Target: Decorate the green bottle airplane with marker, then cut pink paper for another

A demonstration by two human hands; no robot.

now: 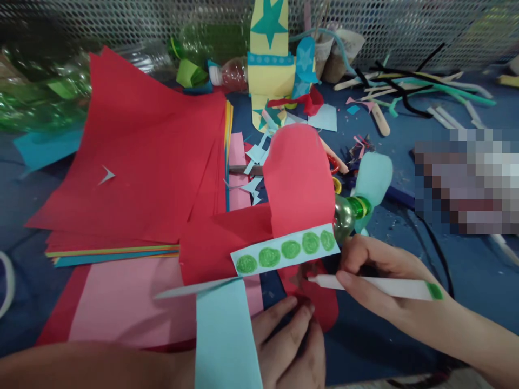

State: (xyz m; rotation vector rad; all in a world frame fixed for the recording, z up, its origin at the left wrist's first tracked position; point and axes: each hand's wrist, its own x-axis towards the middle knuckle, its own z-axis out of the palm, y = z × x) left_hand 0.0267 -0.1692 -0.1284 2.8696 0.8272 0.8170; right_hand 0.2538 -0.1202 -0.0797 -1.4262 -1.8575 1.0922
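In my right hand [379, 270] is a white felt-tip marker [389, 286] with a green end, held in a pinch. Its tip touches a brownish star shape [299, 276] on the lower red paper flap [324, 308]. My left hand [290, 343] lies with fingers spread, the fingertips resting on that same flap. The flap belongs to a paper-covered plastic bottle, whose green neck [359, 207] points right. An upright red paper piece [300, 178] rises from it. Across it runs a light-blue strip [285, 249] with several green dots. A light-blue paper piece [225, 335] extends toward me over my left wrist.
A stack of red and coloured paper [141, 151] lies at left, pink paper [130, 302] below it. Behind stand plastic bottles [219, 38] and a yellow paper craft [271, 75]. Pipe cleaners [405, 92] lie at back right. Scissors and paper scraps [253, 186] sit behind the red piece.
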